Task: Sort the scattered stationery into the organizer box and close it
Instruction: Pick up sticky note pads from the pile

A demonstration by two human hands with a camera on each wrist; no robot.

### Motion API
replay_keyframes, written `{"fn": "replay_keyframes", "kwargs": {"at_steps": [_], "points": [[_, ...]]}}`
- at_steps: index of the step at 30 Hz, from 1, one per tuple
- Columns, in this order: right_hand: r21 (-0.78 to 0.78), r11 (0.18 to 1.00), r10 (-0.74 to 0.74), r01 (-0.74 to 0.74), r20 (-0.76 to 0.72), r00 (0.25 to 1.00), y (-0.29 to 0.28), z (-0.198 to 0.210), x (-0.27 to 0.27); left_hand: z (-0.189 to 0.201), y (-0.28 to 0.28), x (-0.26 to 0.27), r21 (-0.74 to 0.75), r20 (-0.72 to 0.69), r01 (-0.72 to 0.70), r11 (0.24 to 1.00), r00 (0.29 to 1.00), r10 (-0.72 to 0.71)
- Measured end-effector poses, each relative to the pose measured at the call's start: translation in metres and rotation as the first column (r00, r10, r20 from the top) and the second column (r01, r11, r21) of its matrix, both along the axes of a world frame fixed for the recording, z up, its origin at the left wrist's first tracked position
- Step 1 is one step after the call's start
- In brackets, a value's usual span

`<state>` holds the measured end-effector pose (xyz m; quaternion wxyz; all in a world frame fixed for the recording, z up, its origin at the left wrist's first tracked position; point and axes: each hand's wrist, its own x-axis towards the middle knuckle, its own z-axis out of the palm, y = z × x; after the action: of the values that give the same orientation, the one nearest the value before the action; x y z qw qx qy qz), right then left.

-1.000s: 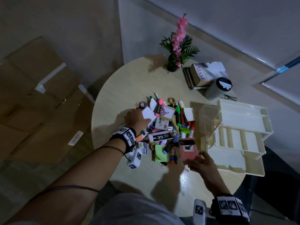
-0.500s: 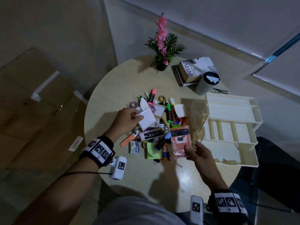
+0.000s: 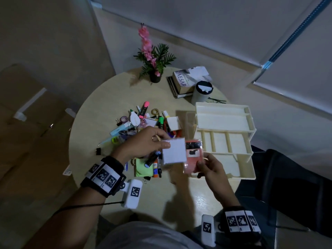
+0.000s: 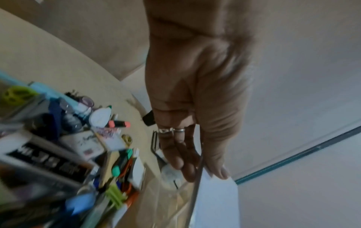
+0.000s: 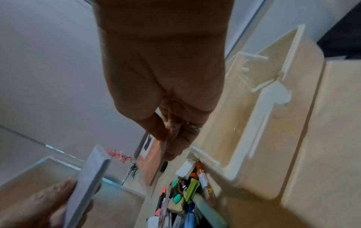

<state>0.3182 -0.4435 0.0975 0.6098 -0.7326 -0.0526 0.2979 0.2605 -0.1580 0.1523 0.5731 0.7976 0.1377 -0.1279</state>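
My left hand point(image 3: 147, 142) pinches a white square notepad point(image 3: 173, 151) between thumb and fingers, lifted above the table; the left wrist view shows the pad's edge point(image 4: 215, 199) under my thumb. Beside it my right hand point(image 3: 209, 164) holds a pink plastic packet point(image 3: 194, 157) by its lower edge, also seen edge-on point(image 5: 150, 160) from the right wrist. Both items hang just left of the open cream organizer box point(image 3: 224, 139), whose stepped trays point(image 5: 263, 123) stand spread. A heap of scattered stationery point(image 3: 143, 126) lies on the round table point(image 3: 100, 112).
At the table's far side stand a potted pink flower point(image 3: 152, 56), stacked books point(image 3: 185, 81) and a black-lidded cup point(image 3: 202, 92). A green sticky pad point(image 3: 142, 167) and a black binder clip point(image 3: 98, 151) lie near me. Cardboard boxes point(image 3: 27, 123) sit on the floor left.
My left hand lifted the white notepad out of the pile and carried it right, toward the organizer. My right hand raised the pink packet beside it. The head view shifted.
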Motion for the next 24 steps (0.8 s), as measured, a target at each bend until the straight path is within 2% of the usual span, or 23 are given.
{"fn": "replay_keyframes", "kwargs": {"at_steps": [3,7,10,13,15,18,20,22,24], "points": [[0.044,0.995,0.097,-0.094,-0.084,0.992,-0.017,-0.005,0.001,-0.010,-0.041,0.011,0.016,-0.085,0.067,0.998,0.994,-0.066],[0.088,0.996,0.051,-0.034,-0.201,0.978,-0.041,-0.017,0.008,-0.037,-0.095,0.022,0.035,-0.116,0.048,0.998,0.992,-0.044],[-0.015,0.998,0.065,-0.068,-0.139,0.988,-0.061,-0.029,0.022,-0.055,-0.124,0.029,0.080,-0.112,-0.030,0.996,0.993,0.039],[-0.149,0.989,-0.012,-0.010,-0.146,0.989,-0.075,-0.041,0.042,-0.080,-0.140,0.031,0.271,-0.178,-0.019,0.962,0.982,0.069],[-0.230,0.972,0.009,-0.046,-0.159,0.987,-0.079,-0.050,0.056,-0.096,-0.144,0.029,0.375,-0.267,0.033,0.926,0.961,0.074],[-0.345,0.922,0.123,-0.178,-0.174,0.977,-0.077,-0.062,0.074,-0.108,-0.152,0.029,0.441,-0.337,0.090,0.893,0.939,0.072],[-0.399,0.890,0.145,-0.221,-0.212,0.966,-0.073,-0.071,0.084,-0.113,-0.157,0.030,0.483,-0.357,0.122,0.867,0.932,0.068],[-0.419,0.877,0.148,-0.234,-0.228,0.962,-0.065,-0.076,0.091,-0.115,-0.162,0.031,0.503,-0.373,0.134,0.854,0.925,0.075],[-0.381,0.901,0.118,-0.209,-0.247,0.962,-0.054,-0.082,0.093,-0.119,-0.164,0.031,0.489,-0.389,0.125,0.863,0.917,0.088]]}}
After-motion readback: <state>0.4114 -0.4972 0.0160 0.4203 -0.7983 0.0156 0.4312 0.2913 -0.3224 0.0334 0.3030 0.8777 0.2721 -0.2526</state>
